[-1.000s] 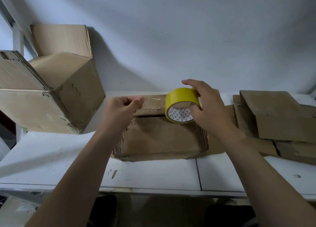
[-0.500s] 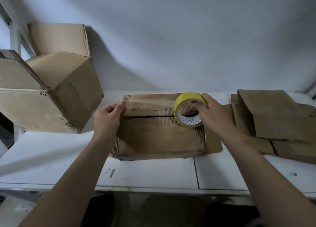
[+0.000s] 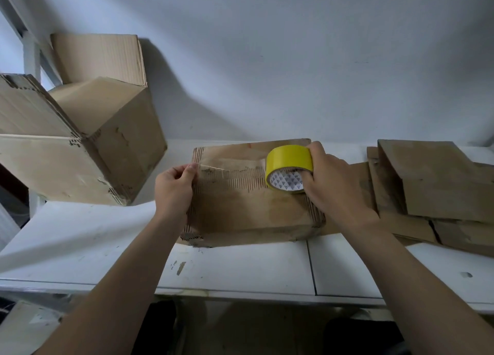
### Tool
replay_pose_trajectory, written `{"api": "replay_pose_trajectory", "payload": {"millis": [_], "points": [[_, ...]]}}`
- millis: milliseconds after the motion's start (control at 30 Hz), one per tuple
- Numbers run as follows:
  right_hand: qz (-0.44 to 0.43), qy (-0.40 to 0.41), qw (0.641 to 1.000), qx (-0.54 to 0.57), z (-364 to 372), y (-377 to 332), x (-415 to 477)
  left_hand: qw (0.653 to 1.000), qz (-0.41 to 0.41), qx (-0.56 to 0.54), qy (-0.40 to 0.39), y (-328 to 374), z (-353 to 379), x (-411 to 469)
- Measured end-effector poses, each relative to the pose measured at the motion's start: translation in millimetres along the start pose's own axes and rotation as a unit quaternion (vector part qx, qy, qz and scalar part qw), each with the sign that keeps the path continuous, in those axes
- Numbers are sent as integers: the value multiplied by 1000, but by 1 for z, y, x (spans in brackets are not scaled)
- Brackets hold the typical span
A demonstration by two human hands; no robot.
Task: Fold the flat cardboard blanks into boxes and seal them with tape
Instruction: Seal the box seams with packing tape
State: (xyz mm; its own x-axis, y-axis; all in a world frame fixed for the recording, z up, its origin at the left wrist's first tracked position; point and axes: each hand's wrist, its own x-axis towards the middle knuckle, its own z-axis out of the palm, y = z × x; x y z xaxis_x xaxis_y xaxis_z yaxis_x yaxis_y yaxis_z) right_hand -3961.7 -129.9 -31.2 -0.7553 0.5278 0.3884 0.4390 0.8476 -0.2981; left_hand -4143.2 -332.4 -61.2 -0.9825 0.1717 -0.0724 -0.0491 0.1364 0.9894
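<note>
The right hand (image 3: 336, 183) gripped the yellow tape roll (image 3: 288, 167) on the box (image 3: 240, 207) while the left hand (image 3: 173, 186) pinched the clear tape end (image 3: 211, 167).

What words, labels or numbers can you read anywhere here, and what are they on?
None can be read.
The tape roll: its core shows only a pattern of small triangles, no letters.
The middle box, the left boxes and the blanks: no print visible.

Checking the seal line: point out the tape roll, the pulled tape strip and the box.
tape roll (image 3: 290, 159), head view, yellow outer band.
pulled tape strip (image 3: 213, 167), head view, clear span near its left end.
box (image 3: 248, 207), head view, bare top flap.
</note>
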Motion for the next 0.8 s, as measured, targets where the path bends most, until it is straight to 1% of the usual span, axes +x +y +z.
{"api": "replay_pose_trajectory", "payload": {"millis": [67, 133, 267, 367, 500, 600, 700, 800], "points": [[-3, 1, 999, 51, -1, -3, 0, 1000, 3, 5, 1, -1, -1, 1], [2, -3, 998, 70, -2, -4, 2, 1000, 7, 17, -2, -2, 0, 1], [-5, -17, 1000, 23, 2, 0, 10, 1000, 0, 1, 9, -4, 1, 2], [-17, -40, 999, -25, 6, 2, 12, 1000, 10, -4, 22, -4, 3, 1], [-20, -50, 997, -54, 7, 1, 10, 1000, 14, -12, 13, -5, 1, 4], [2, -39, 998, -47, 8, -2, 9, 999, 39, 14, -8, -1, -8, 7], [1, -28, 999, -35, 11, -8, 7, 996, 68, 58, -25, 3, -20, 9], [2, -37, 998, -46, 13, -12, 7, 992, 70, 94, -37, 5, -32, 13]]}}
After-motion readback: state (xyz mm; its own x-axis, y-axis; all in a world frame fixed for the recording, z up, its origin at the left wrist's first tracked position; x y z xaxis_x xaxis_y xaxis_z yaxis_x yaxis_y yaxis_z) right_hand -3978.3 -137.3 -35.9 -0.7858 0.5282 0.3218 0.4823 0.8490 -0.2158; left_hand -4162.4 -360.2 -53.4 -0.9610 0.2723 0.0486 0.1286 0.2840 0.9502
